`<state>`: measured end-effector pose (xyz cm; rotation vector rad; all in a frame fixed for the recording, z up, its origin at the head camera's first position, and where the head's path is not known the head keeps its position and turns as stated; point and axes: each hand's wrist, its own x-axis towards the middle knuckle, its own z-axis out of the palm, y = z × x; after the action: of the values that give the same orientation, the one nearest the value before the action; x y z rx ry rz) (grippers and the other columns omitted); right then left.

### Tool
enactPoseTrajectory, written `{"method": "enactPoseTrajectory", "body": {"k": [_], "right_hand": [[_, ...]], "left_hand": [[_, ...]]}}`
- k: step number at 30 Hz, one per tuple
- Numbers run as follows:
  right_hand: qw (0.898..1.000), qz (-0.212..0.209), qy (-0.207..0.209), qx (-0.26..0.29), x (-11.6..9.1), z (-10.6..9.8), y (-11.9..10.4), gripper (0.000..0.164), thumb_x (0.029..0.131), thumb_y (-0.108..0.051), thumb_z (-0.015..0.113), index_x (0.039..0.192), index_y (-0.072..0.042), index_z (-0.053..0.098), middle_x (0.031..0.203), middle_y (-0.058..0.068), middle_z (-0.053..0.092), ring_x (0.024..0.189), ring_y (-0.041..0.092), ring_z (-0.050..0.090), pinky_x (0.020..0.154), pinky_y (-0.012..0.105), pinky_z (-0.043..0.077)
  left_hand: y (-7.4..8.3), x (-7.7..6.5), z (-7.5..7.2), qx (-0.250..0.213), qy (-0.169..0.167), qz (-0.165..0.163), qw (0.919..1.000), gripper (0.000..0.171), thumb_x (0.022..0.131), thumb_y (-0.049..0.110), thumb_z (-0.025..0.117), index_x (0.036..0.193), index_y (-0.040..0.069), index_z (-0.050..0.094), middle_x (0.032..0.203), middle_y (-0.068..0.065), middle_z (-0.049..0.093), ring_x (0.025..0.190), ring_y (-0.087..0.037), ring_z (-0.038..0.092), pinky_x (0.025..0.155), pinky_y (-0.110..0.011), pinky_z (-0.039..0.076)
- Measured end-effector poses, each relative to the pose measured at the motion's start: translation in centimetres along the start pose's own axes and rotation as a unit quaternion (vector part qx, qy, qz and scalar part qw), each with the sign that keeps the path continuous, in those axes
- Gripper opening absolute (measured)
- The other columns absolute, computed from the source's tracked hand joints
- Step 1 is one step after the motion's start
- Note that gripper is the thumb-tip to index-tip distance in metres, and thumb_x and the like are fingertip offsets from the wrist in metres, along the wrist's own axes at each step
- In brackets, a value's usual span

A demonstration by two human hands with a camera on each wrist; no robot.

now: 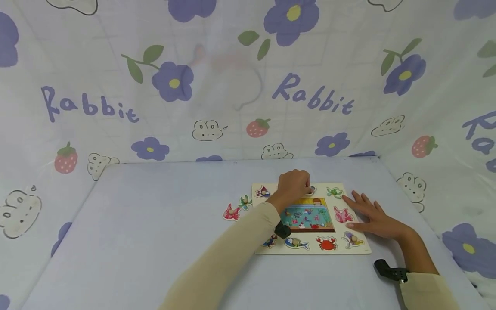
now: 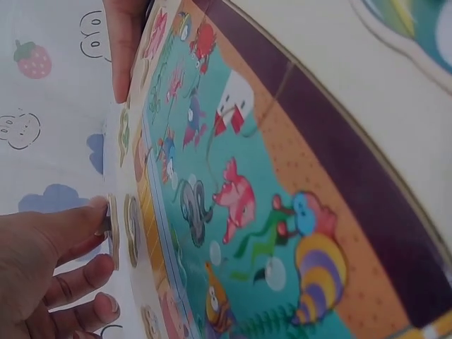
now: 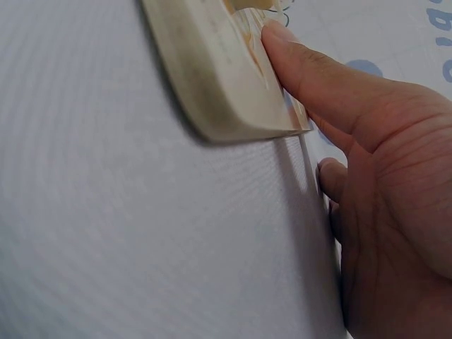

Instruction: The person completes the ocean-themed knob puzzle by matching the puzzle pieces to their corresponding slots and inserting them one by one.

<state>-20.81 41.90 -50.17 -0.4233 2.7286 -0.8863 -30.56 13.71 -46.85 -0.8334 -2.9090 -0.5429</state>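
Note:
A cream wooden peg puzzle board [image 1: 313, 247] lies on the table, with a printed aquarium picture [image 1: 310, 215] in its middle. My left hand [image 1: 293, 186] is over the board's far edge. In the left wrist view its thumb and fingers pinch a thin puzzle piece [image 2: 114, 236] by a dark knob, close beside an outlined slot [image 2: 132, 229]. The held piece's picture is hidden. My right hand [image 1: 373, 217] lies with fingers spread at the board's right edge; its thumb [image 3: 300, 60] rests by the rim in the right wrist view.
Left of the board lie a loose pink piece [image 1: 231, 212] and a green turtle piece [image 1: 245, 201]. A knobbed blue fish [image 1: 296, 243] and a shell piece [image 1: 352, 240] sit along the near side. A patterned curtain [image 1: 224, 86] stands behind the table.

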Motion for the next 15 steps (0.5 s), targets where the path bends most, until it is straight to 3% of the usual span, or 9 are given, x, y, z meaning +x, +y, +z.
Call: {"method": "enactPoseTrajectory", "body": {"k": [6,15], "right_hand": [[1.000,0.003,0.001,-0.002,-0.06,0.11,0.07,0.093,0.088,-0.047,0.073,0.163,-0.025,0.021,0.167,0.024,-0.002,0.150,0.050,-0.016,0.110,0.070,-0.017],[1.000,0.003,0.000,-0.005,-0.21,-0.12,-0.28,0.094,0.087,-0.048,0.073,0.162,-0.023,0.022,0.167,0.025,-0.002,0.149,0.050,-0.016,0.110,0.070,-0.016]], "left_hand": [[0.61,0.26,0.22,0.010,-0.003,-0.007,0.9999,0.032,0.091,0.042,0.075,0.072,0.021,0.062,0.059,0.008,0.054,0.053,-0.008,0.050,0.047,-0.025,0.035],[0.72,0.41,0.74,0.014,-0.005,-0.022,0.9997,0.029,0.093,0.041,0.074,0.074,0.021,0.064,0.063,0.010,0.058,0.056,-0.007,0.053,0.051,-0.025,0.040]]}}
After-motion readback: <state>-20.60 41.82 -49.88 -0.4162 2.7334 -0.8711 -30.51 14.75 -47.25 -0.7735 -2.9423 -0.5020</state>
